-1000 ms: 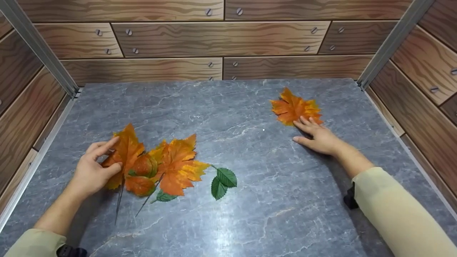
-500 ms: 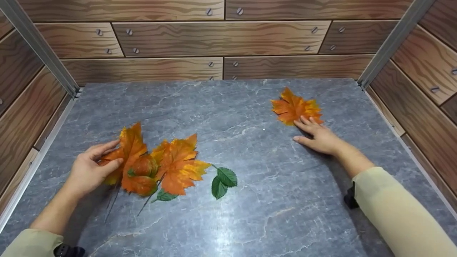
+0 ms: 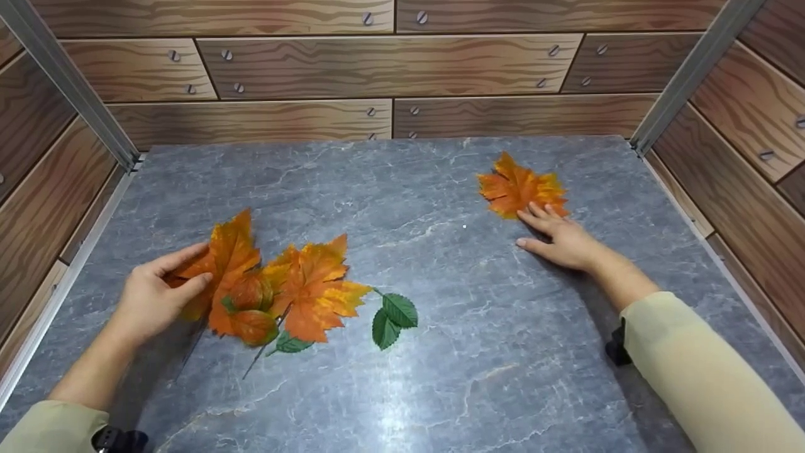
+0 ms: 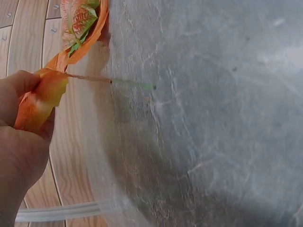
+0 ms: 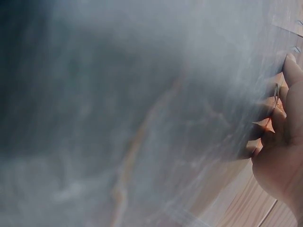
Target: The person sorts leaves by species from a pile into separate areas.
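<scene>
At the left of the head view, my left hand [image 3: 149, 294] pinches an orange artificial maple leaf [image 3: 231, 255] by its left side, between thumb and fingers. A thin stem [image 4: 90, 78] sticks out of that leaf in the left wrist view. Overlapping it on the right are orange-green lantern-like pods [image 3: 248, 292] and a second orange maple leaf [image 3: 317, 289]. My right hand [image 3: 560, 242] lies with fairly straight fingers on the near edge of a third maple leaf [image 3: 512, 185], at the back right. The fingertips partly cover that edge.
Green leaves [image 3: 399, 309] on a short stem poke out right of the second maple leaf. Another green leaf [image 3: 293, 343] shows below it. The grey marbled tabletop [image 3: 453, 365] is bounded by wood-pattern walls [image 3: 390, 66] and metal posts [image 3: 69, 82].
My left hand has moved slightly left, and the leaf it pinches has turned and lifted a little, its stem swinging left. The right hand and its leaf have stayed in place.
</scene>
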`<state>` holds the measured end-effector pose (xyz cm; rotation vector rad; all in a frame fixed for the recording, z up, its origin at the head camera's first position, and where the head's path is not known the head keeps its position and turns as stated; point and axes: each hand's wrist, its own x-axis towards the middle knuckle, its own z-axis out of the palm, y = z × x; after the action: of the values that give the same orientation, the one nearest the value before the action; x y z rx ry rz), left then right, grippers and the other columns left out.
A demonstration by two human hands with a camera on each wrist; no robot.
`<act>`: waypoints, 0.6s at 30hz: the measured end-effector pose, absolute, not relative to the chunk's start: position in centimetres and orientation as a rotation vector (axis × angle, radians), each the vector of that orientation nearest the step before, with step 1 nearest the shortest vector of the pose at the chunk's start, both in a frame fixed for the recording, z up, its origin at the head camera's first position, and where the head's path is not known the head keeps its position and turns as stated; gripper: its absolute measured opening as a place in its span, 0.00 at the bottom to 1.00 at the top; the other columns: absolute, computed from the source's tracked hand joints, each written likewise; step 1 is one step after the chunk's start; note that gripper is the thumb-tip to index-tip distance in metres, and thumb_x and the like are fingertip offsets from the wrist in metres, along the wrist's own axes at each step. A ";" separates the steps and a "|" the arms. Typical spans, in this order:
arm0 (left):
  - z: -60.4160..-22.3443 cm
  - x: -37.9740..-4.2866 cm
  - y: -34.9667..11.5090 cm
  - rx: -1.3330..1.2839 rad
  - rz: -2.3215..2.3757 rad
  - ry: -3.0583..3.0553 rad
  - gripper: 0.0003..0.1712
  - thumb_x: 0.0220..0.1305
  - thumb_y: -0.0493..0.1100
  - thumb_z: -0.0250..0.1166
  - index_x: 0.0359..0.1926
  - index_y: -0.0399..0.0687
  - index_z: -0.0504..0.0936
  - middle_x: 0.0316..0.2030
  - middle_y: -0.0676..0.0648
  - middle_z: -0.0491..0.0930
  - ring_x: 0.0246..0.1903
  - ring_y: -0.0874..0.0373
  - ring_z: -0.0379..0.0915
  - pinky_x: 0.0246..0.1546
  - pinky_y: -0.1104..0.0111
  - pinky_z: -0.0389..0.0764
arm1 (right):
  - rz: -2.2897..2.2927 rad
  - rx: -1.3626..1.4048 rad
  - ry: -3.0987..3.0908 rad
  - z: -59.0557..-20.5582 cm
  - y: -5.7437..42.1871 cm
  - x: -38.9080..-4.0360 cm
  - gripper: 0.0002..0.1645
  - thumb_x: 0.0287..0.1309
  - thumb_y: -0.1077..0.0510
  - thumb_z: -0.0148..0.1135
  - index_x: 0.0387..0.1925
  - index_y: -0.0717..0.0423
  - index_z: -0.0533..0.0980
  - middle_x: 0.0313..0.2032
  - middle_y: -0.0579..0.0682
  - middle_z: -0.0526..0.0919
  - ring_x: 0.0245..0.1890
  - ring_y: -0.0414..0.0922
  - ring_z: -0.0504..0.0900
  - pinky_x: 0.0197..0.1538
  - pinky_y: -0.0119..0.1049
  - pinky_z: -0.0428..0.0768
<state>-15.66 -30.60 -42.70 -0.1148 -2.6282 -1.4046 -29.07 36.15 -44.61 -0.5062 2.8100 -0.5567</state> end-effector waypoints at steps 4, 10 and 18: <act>-42.7 -15.7 -30.5 -0.122 -1.371 -2.599 0.26 0.70 0.32 0.71 0.67 0.39 0.82 0.55 0.32 0.84 0.38 0.74 0.80 0.34 0.80 0.82 | -0.548 -0.491 2.804 -44.6 36.2 -29.0 0.47 0.78 0.32 0.53 0.85 0.50 0.55 0.84 0.59 0.44 0.82 0.66 0.36 0.76 0.74 0.39; -41.9 -15.5 -30.0 -0.168 -1.299 -2.538 0.19 0.68 0.31 0.72 0.59 0.40 0.89 0.47 0.48 0.89 0.38 0.73 0.81 0.35 0.81 0.81 | -0.543 -0.481 2.803 -44.6 36.2 -29.1 0.48 0.78 0.31 0.52 0.85 0.50 0.55 0.84 0.59 0.44 0.82 0.66 0.36 0.75 0.75 0.39; -40.3 -15.3 -29.3 -0.242 -1.172 -2.453 0.14 0.65 0.29 0.73 0.50 0.42 0.93 0.43 0.58 0.85 0.38 0.73 0.78 0.36 0.85 0.77 | -0.538 -0.477 2.798 -44.5 36.1 -29.1 0.48 0.77 0.31 0.52 0.85 0.49 0.54 0.84 0.58 0.44 0.82 0.66 0.36 0.75 0.75 0.38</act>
<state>-15.31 -29.35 -40.30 -0.2421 -2.4530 -1.1724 -29.07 36.13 -44.47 -0.4768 2.7983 -0.5379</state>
